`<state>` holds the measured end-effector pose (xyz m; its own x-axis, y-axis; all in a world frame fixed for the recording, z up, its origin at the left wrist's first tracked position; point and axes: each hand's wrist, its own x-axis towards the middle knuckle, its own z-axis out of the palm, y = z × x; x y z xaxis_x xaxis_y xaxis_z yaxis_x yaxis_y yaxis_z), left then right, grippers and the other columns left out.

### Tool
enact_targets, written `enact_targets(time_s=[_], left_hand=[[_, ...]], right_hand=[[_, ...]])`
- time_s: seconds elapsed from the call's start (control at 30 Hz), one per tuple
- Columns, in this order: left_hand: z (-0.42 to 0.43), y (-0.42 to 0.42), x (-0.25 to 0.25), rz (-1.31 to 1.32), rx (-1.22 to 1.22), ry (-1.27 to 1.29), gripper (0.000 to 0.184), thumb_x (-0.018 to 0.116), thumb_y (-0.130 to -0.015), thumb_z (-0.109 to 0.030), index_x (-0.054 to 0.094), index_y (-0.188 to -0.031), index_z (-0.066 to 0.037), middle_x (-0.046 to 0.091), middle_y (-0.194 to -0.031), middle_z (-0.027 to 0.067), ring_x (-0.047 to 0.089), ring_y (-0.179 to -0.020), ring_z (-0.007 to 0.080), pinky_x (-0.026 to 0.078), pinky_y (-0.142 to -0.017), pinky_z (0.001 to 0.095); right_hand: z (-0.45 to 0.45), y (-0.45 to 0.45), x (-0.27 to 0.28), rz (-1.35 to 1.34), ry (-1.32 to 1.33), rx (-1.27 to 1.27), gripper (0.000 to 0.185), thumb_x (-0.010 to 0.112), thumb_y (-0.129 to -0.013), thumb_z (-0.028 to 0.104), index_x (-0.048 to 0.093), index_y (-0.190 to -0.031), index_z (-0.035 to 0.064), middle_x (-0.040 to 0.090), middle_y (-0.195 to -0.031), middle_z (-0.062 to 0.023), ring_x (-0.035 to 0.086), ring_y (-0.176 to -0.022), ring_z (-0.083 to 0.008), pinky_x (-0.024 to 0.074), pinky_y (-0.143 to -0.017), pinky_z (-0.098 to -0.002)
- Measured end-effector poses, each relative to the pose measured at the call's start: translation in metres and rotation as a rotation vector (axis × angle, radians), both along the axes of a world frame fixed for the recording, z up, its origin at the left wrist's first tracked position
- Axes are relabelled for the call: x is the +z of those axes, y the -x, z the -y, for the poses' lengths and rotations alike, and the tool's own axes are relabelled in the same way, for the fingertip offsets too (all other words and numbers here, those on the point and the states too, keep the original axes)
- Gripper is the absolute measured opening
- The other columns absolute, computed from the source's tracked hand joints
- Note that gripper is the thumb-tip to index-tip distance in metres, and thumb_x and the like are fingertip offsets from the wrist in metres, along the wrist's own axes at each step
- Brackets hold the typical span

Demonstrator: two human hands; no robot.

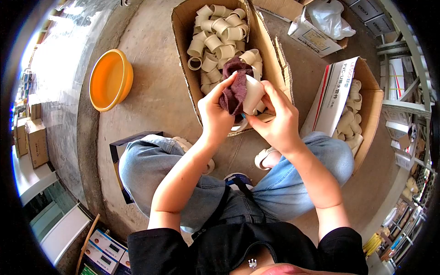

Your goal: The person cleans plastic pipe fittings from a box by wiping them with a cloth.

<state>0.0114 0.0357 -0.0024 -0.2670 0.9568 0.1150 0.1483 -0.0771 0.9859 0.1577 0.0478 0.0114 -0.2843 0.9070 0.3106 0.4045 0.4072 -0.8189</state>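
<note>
A white plastic pipe fitting is held between my two hands, over the near end of an open cardboard box. My left hand grips a dark maroon cloth and presses it against the fitting's left side. On the other side, the fingers and thumb of my right hand pinch the fitting. Many similar cream pipe fittings lie piled in the box beneath. Part of the fitting is covered by the cloth and my fingers.
To the right, a second cardboard box with printed flaps holds more fittings. An orange basin stands on the concrete floor at left. A white carton with a plastic bag is at the back right, near metal shelving.
</note>
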Motion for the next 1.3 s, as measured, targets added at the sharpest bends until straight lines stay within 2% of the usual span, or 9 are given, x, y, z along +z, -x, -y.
enact_targets(time_s=[0.2, 0.4, 0.5, 0.53, 0.63, 0.8, 1.03, 1.2, 1.3], left_hand=[[-0.003, 0.007, -0.001, 0.27, -0.116, 0.246, 0.021, 0.06, -0.083, -0.008, 0.063, -0.1, 0.004, 0.065, -0.083, 0.0023, 0.052, -0.076, 0.0048, 0.046, -0.068, 0.0228], [0.005, 0.001, -0.003, -0.11, 0.036, 0.207, 0.032, 0.056, -0.075, 0.005, 0.062, -0.107, 0.003, 0.067, -0.092, 0.0085, 0.059, -0.084, 0.0095, 0.046, -0.078, 0.0252], [0.003, 0.002, -0.001, -0.258, -0.015, -0.043, 0.048, 0.06, -0.066, 0.009, 0.061, -0.112, -0.002, 0.064, -0.102, 0.0185, 0.064, -0.095, 0.0237, 0.048, -0.081, 0.0287], [0.001, 0.005, -0.004, -0.334, -0.068, -0.12, 0.056, 0.059, -0.06, 0.012, 0.06, -0.113, -0.004, 0.061, -0.113, 0.0155, 0.058, -0.107, 0.0287, 0.046, -0.09, 0.0323], [-0.002, 0.012, 0.0, -0.502, -0.257, -0.266, 0.059, 0.058, -0.055, 0.012, 0.061, -0.112, -0.004, 0.059, -0.116, 0.0138, 0.053, -0.114, 0.0278, 0.043, -0.097, 0.0354], [-0.006, 0.019, 0.007, -0.675, -0.402, -0.41, 0.048, 0.059, -0.061, 0.01, 0.064, -0.107, -0.004, 0.061, -0.112, 0.015, 0.056, -0.11, 0.0277, 0.043, -0.096, 0.037], [-0.01, 0.009, 0.003, -0.459, -0.066, -0.257, 0.051, 0.066, -0.063, 0.002, 0.061, -0.113, -0.007, 0.063, -0.107, 0.0139, 0.062, -0.098, 0.0272, 0.049, -0.085, 0.0309], [-0.011, 0.01, 0.008, -0.07, -0.109, -0.049, 0.05, 0.065, -0.068, 0.004, 0.059, -0.117, -0.004, 0.066, -0.101, 0.0132, 0.062, -0.094, 0.0145, 0.046, -0.083, 0.0257], [-0.01, 0.009, 0.013, 0.045, -0.127, -0.033, 0.049, 0.065, -0.071, 0.005, 0.057, -0.119, -0.003, 0.067, -0.1, 0.0119, 0.056, -0.093, 0.0064, 0.045, -0.082, 0.0241]], right_hand=[[-0.003, 0.0, -0.001, 0.024, -0.08, -0.015, 0.065, 0.075, -0.062, 0.008, 0.047, -0.119, -0.0057, 0.057, -0.107, -0.0203, 0.058, -0.097, -0.0319, 0.0485, -0.082, -0.0364], [-0.01, -0.004, 0.006, 0.176, -0.027, 0.074, 0.067, 0.076, -0.062, 0.012, 0.048, -0.119, -0.0079, 0.057, -0.1, -0.0206, 0.06, -0.09, -0.0324, 0.0492, -0.079, -0.036], [-0.009, -0.007, 0.002, 0.162, 0.068, 0.091, 0.067, 0.077, -0.061, 0.014, 0.05, -0.117, -0.0082, 0.058, -0.097, -0.021, 0.06, -0.086, -0.0335, 0.0497, -0.077, -0.0363], [-0.009, -0.008, 0.002, 0.151, 0.105, 0.097, 0.066, 0.077, -0.06, 0.014, 0.051, -0.117, -0.0082, 0.058, -0.096, -0.0211, 0.061, -0.085, -0.0339, 0.0498, -0.076, -0.0365], [-0.011, -0.01, 0.012, 0.211, 0.189, 0.179, 0.06, 0.078, -0.059, 0.013, 0.053, -0.109, -0.0074, 0.059, -0.096, -0.0221, 0.061, -0.087, -0.035, 0.0502, -0.077, -0.0376], [-0.01, -0.006, 0.008, 0.171, 0.173, 0.173, 0.057, 0.078, -0.058, 0.011, 0.052, -0.106, -0.0075, 0.059, -0.097, -0.023, 0.061, -0.089, -0.035, 0.051, -0.077, -0.0373], [-0.003, 0.0, 0.001, -0.132, 0.261, 0.061, 0.066, 0.075, -0.063, -0.001, 0.044, -0.121, -0.0089, 0.054, -0.114, -0.0186, 0.058, -0.103, -0.0263, 0.0507, -0.086, -0.0322], [0.001, 0.0, -0.001, -0.143, 0.07, 0.047, 0.067, 0.071, -0.067, -0.007, 0.04, -0.127, -0.0064, 0.047, -0.122, -0.0146, 0.053, -0.111, -0.0231, 0.0472, -0.093, -0.0326], [-0.001, 0.001, 0.0, -0.137, -0.034, 0.032, 0.065, 0.073, -0.065, 0.001, 0.043, -0.123, -0.003, 0.05, -0.114, -0.0179, 0.056, -0.097, -0.0271, 0.0502, -0.079, -0.0331]])
